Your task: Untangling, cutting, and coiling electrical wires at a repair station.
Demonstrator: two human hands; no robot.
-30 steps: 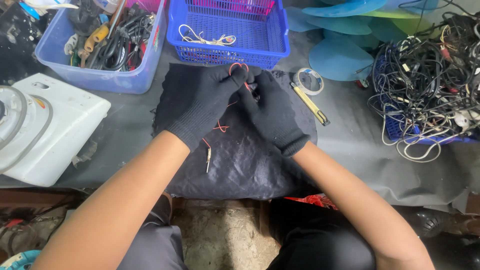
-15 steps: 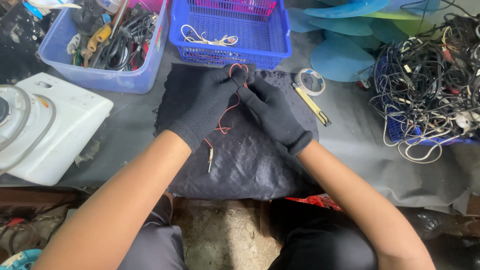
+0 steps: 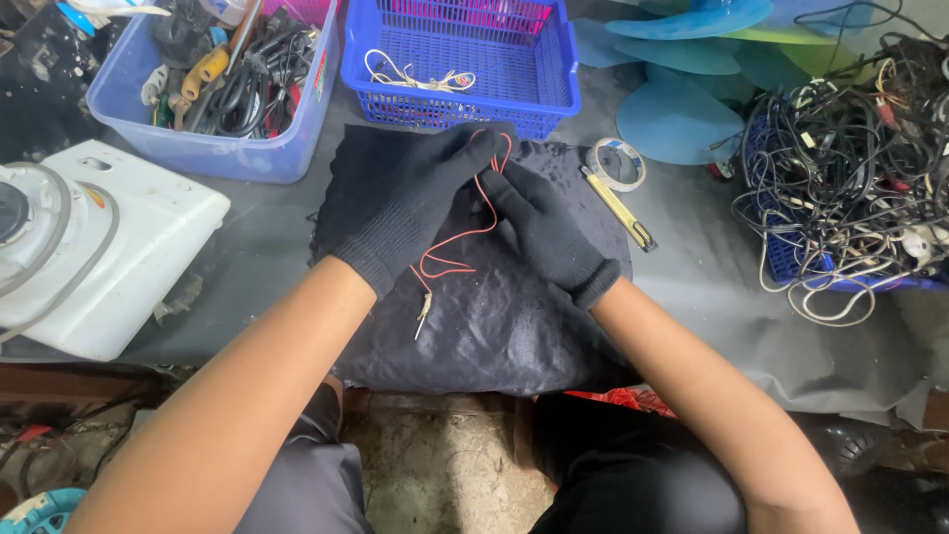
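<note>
Black knit gloves cover both hands, which meet over a dark cloth pad (image 3: 494, 326) on the grey surface (image 3: 712, 287). Left hand (image 3: 400, 203) and right hand (image 3: 544, 232) pinch together on a thin red wire (image 3: 465, 237); its upper loop sits at the fingertips, while the lower end trails down the pad to a small pale metal tip, lying free. Judged from this, the wire is mid-handling: gripped at the top, its loose tail not yet gathered. Beyond the pad stands a blue mesh basket (image 3: 554, 94) holding a coiled white cord (image 3: 415, 77). A translucent blue bin (image 3: 198, 148) of tools stands at far left, a white appliance (image 3: 89, 257) below it. A tape roll (image 3: 617, 163) and a yellow-black knife (image 3: 618, 208) lie right of the pad; tangled cables (image 3: 850, 168) fill the right side. No readable labels show.
</note>
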